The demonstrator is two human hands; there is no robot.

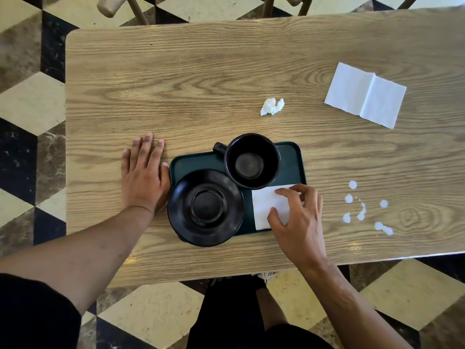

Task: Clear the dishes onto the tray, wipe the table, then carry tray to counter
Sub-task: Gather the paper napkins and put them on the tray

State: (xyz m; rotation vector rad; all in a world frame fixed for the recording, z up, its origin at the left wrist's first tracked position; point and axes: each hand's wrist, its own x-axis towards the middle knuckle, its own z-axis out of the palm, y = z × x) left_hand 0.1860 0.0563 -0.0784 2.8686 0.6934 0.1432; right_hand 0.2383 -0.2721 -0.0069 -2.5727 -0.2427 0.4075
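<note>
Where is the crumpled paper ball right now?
The crumpled paper ball lies on the bare wooden table, just beyond the black cup on the tray, with the unfolded napkin farther to its right.

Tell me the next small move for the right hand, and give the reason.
Probably lift the folded napkin off the tray and carry it right to the white spill drops. The right hand already pinches it, the cup and saucer sit on the tray, and the table remains unwiped.
</note>
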